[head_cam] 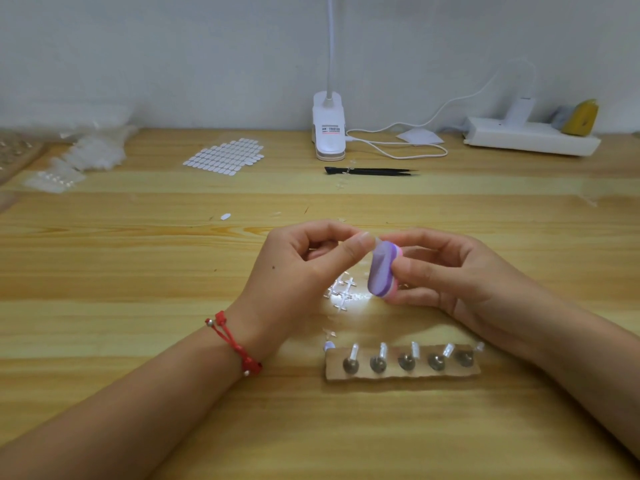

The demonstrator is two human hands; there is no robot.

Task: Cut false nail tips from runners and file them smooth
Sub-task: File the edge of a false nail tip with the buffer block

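My left hand (pixel 304 268) pinches a small clear nail tip (pixel 376 241) between thumb and forefinger, above the wooden table. The tip touches the top end of a purple and pink buffer block (pixel 381 270), which my right hand (pixel 446 271) grips by its sides. Under my hands lies a heap of cut clear runner pieces (pixel 343 292) in a bright patch of light. Nearer to me, a cardboard strip (pixel 403 372) carries several metal studs with clear nail tips (pixel 382 349) standing on them.
Black tweezers (pixel 370 171) lie beyond my hands. A sheet of white adhesive tabs (pixel 225 155) and clear bags of nail tips (pixel 93 150) are at the back left. A clip lamp (pixel 328 129), its cable and a white power strip (pixel 530 138) stand along the wall.
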